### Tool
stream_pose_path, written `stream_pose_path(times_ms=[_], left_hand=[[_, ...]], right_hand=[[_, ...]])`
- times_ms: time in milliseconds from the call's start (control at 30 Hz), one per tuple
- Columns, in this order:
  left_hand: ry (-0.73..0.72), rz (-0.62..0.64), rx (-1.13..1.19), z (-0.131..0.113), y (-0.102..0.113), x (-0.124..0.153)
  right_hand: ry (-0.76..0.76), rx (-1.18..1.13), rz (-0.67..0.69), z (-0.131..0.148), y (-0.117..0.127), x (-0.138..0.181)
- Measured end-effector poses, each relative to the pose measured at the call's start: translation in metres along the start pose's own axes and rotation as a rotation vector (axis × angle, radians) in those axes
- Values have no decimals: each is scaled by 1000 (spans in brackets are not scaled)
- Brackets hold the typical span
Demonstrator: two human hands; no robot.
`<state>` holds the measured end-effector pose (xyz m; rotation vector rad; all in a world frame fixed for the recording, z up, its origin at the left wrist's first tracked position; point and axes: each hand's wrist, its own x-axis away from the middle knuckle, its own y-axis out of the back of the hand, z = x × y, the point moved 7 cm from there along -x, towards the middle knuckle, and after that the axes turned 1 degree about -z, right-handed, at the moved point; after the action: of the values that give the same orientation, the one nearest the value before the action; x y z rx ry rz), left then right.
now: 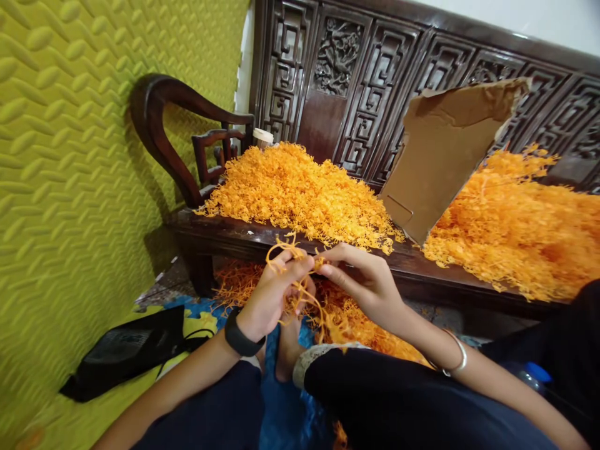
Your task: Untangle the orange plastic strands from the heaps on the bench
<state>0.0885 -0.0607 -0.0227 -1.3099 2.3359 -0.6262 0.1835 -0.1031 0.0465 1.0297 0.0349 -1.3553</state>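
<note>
My left hand [272, 290] is closed round a bunch of thin orange strands [300, 294] that trail down over my lap. It wears a black wristband. My right hand [360, 278] pinches the same bunch at its top, fingertip to fingertip with the left. A thin bracelet sits on my right wrist. Both hands hover just in front of the edge of a dark wooden bench [244, 234]. More orange strands [347, 319] lie heaped below my hands, between my knees.
Two big piles of orange strands lie on the bench, one on the left [300, 190] and one on the right [520, 231], parted by a leaning sheet of cardboard [440, 150]. A black bag [126, 350] lies on the floor by the green padded wall [70, 156].
</note>
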Motion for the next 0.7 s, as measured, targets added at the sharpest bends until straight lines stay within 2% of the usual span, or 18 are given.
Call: stream_pose_path(times_ms=[167, 400, 700], left_hand=[[-13, 57, -262, -7, 0, 8], [7, 70, -472, -2, 2, 7], [-54, 26, -473, -7, -4, 5]], right_hand=[[-73, -10, -19, -5, 3, 0], [-117, -59, 5, -24, 3, 6], [-216, -157, -186, -29, 11, 1]])
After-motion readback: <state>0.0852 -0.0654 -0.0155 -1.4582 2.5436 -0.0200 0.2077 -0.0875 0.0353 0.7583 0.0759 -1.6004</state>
